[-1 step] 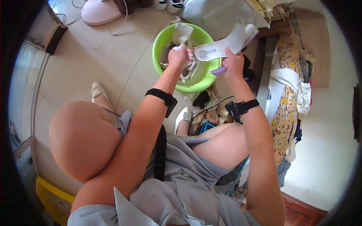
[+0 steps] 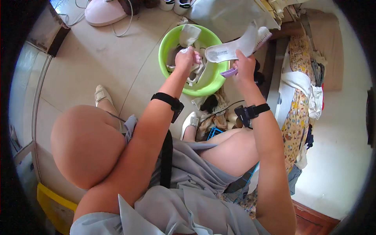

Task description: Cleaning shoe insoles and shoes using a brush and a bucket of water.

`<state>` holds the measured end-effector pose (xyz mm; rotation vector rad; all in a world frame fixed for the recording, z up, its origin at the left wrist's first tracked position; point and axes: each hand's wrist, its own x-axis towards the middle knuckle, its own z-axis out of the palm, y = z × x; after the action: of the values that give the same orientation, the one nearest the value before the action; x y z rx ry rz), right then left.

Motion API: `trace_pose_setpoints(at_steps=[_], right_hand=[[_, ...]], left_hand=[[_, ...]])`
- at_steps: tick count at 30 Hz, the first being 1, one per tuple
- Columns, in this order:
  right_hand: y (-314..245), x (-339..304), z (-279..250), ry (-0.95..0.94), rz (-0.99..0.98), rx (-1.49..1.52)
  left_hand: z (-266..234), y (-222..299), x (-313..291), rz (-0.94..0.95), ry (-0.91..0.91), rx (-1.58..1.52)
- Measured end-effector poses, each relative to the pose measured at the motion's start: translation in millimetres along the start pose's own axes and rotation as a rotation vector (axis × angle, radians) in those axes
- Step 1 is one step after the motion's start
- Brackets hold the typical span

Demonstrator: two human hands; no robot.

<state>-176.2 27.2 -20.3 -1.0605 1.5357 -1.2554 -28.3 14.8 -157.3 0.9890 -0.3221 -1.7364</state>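
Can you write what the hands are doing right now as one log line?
left hand: grips white cloth over green basin | right hand: holds white shoe insole and purple brush

We saw a white shoe insole (image 2: 235, 46) held tilted above the green basin (image 2: 166, 47); a purple, perhaps brush, handle (image 2: 229, 72) lay beneath it.

Pink appliance (image 2: 105, 11), floral cloth (image 2: 296, 113)

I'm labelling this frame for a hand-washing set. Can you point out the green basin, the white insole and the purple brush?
green basin (image 2: 203, 89), head view, on its near rim.
white insole (image 2: 235, 47), head view, mid-length.
purple brush (image 2: 229, 72), head view, on the handle below the right hand.
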Motion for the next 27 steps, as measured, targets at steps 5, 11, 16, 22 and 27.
trace_pose_setpoints(at_steps=[5, 11, 16, 22, 27], right_hand=[[-4, 4, -1, 0.056, -0.089, 0.071], [1, -4, 4, 0.109, -0.155, -0.108], [11, -7, 9, 0.06, -0.119, -0.08], [8, -11, 16, 0.082, -0.11, -0.067], [6, -14, 8, 0.078, -0.137, -0.102]], left_hand=[[15, -6, -2, -0.198, -0.282, -0.282], [47, -8, -33, 0.058, -0.247, 0.064], [43, -8, -34, 0.177, -0.149, 0.133], [36, -1, -24, 0.413, 0.063, 0.638], [42, -3, -31, 0.282, 0.044, 0.362]])
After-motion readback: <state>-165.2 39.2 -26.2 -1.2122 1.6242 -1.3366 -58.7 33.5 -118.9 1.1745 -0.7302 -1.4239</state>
